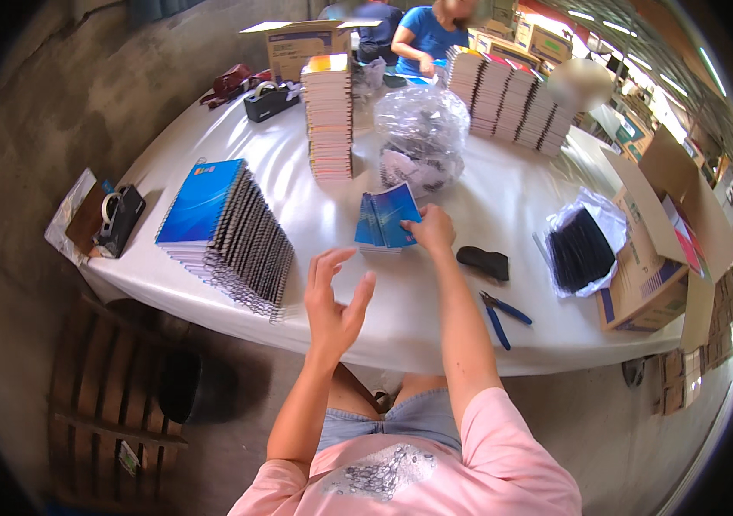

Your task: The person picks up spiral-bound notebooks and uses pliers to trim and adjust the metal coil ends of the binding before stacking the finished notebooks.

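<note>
My right hand [432,230] pinches the right edge of a blue-covered notebook [386,213], which lies with white page edges showing beneath it at the middle of the table. Whether it is one notebook or several cannot be made out. My left hand [332,297] hovers nearer to me, fingers apart and nothing in them. To its left rises a leaning stack of blue spiral notebooks [203,206], their coils facing right. A dark cloth-like piece [483,262] and blue-handled pliers [504,316] lie right of my right forearm.
Beyond the notebook stand a clear plastic bag [421,138], a tall notebook stack [329,120] and more stacks [508,99]. Tape dispensers [119,219] are at the left. Black binding coils [583,249] and an open carton [646,267] sit right. A person in blue [431,39] works opposite.
</note>
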Motion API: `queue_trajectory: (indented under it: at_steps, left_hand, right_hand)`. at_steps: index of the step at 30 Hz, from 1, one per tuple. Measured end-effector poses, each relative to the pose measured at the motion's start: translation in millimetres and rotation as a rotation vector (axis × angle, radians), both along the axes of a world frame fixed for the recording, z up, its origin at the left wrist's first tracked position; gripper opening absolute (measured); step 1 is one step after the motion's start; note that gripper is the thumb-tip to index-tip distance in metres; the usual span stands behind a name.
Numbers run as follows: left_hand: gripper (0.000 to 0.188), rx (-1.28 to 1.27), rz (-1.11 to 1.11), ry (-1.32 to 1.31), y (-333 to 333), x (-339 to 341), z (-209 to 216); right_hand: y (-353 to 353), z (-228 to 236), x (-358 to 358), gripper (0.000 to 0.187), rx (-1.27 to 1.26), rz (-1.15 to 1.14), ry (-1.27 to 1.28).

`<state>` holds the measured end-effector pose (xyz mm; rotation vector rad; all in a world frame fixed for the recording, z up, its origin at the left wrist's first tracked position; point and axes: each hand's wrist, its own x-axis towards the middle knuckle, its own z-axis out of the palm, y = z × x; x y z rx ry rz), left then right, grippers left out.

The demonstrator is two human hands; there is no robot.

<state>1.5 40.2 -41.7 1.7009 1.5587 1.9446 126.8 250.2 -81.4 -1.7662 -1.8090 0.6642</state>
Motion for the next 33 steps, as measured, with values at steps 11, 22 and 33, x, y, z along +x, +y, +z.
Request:
queue_trajectory:
  at_steps: [11,22,33]
  left_hand:
    - [0.020,-0.234,-0.202,-0.343,65.0,-2.6,-41.2]
    - [0.027,-0.398,-0.058,0.757,25.3,33.5,-42.1]
    - [0.049,-0.128,0.336,0.660,35.3,59.0,-68.0]
  right_hand:
    - [-95.1,4.4,52.7,0.044,0.031,0.546,0.957]
    - [5.7,-46.8,290.8,0.046,0.240,-0.361,-0.644]
    - [22.2,-30.9,262.5,0.046,-0.025,-0.294,-0.605]
